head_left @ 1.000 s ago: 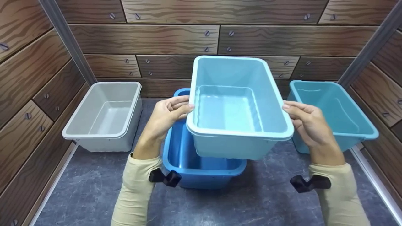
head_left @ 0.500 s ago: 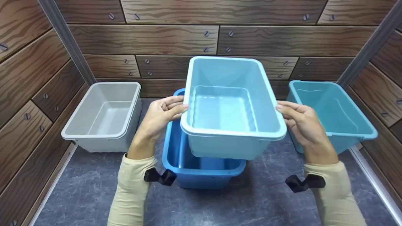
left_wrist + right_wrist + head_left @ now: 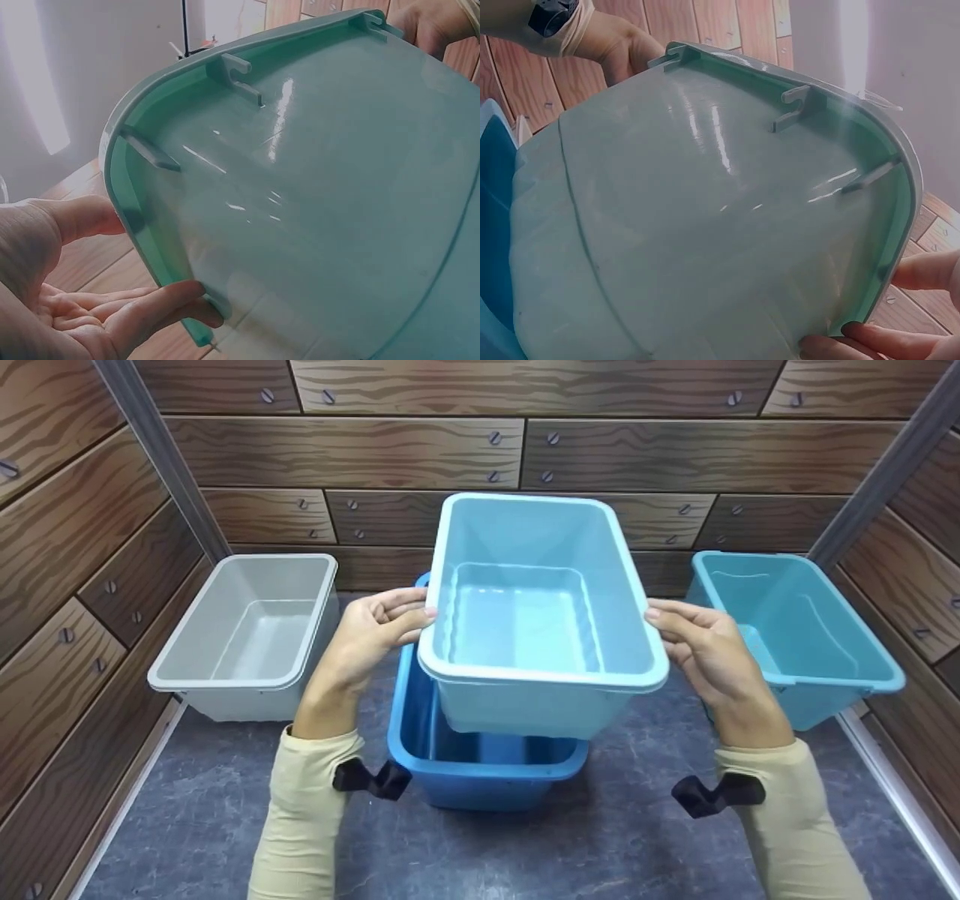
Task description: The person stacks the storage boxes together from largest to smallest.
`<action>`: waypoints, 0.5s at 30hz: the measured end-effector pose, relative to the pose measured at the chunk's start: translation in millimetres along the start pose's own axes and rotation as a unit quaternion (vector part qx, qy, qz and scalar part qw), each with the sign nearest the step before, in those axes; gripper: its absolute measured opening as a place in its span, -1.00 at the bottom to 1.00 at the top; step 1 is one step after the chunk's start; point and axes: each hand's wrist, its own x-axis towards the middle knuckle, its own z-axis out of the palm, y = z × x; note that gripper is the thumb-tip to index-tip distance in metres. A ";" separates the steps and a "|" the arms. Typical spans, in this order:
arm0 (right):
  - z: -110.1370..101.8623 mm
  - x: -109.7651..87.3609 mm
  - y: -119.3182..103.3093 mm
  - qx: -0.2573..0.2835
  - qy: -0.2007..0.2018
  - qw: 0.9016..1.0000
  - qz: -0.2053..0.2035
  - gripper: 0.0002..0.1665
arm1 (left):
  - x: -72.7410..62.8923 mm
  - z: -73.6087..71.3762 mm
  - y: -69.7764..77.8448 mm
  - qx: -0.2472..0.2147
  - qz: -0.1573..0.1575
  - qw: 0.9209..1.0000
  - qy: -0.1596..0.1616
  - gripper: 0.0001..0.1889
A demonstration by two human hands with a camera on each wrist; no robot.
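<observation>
A light blue plastic tub (image 3: 525, 615) hangs above a darker blue tub (image 3: 487, 780), overlapping much of it in the head view. My left hand (image 3: 367, 641) pinches its left rim between thumb and fingers, while my right hand (image 3: 709, 652) grips the right rim the same way. Both wrist views look at the outside of the light tub (image 3: 315, 187), where small ribs and hooks show under the rim. In the right wrist view, part of the darker blue tub (image 3: 496, 225) shows at the left edge. The light tub's inside holds nothing.
A grey tub (image 3: 262, 637) stands at the left wall on the dark floor (image 3: 480, 855), and a teal tub (image 3: 795, 615) at the right wall. Wood-patterned panels (image 3: 412, 454) close off the back and both sides, with metal posts in the corners.
Both hands have moved slightly left, carrying the light blue tub with them. The grey, teal and darker blue tubs stay in place.
</observation>
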 end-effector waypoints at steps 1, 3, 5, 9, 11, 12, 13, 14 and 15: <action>0.6 0.8 0.6 0.002 0.001 1.000 0.001 -0.64 | 0.0 -0.6 -0.1 0.001 -0.002 1.000 0.001 -0.48; 1.9 1.9 1.6 0.001 0.001 1.000 0.002 -0.64 | -0.2 -1.8 -0.4 0.001 -0.007 1.000 0.005 -0.48; 2.8 2.5 2.3 0.000 0.000 1.000 0.004 -0.64 | 0.1 -2.8 -1.2 -0.001 -0.011 1.000 0.011 -0.48; 4.6 2.5 2.7 -0.013 -0.001 1.000 0.005 -0.64 | 0.4 -4.7 -2.2 -0.001 -0.016 1.000 0.014 -0.49; 4.8 2.7 3.1 -0.015 -0.003 1.000 0.005 -0.65 | 0.3 -5.6 -2.3 -0.001 -0.019 1.000 0.015 -0.49; 5.2 2.9 3.3 -0.018 -0.003 1.000 0.005 -0.65 | -0.1 -6.1 -2.0 0.000 -0.019 1.000 0.016 -0.48; 5.6 3.0 3.3 -0.018 -0.005 1.000 0.005 -0.66 | -0.5 -6.7 -1.8 0.001 -0.020 1.000 0.019 -0.48; 6.1 3.1 3.4 -0.020 -0.006 1.000 0.005 -0.66 | -1.0 -7.3 -1.5 0.001 -0.019 1.000 0.020 -0.48; 6.4 3.3 3.5 -0.022 -0.008 1.000 0.005 -0.67 | -1.6 -8.0 -1.2 0.001 -0.018 1.000 0.020 -0.47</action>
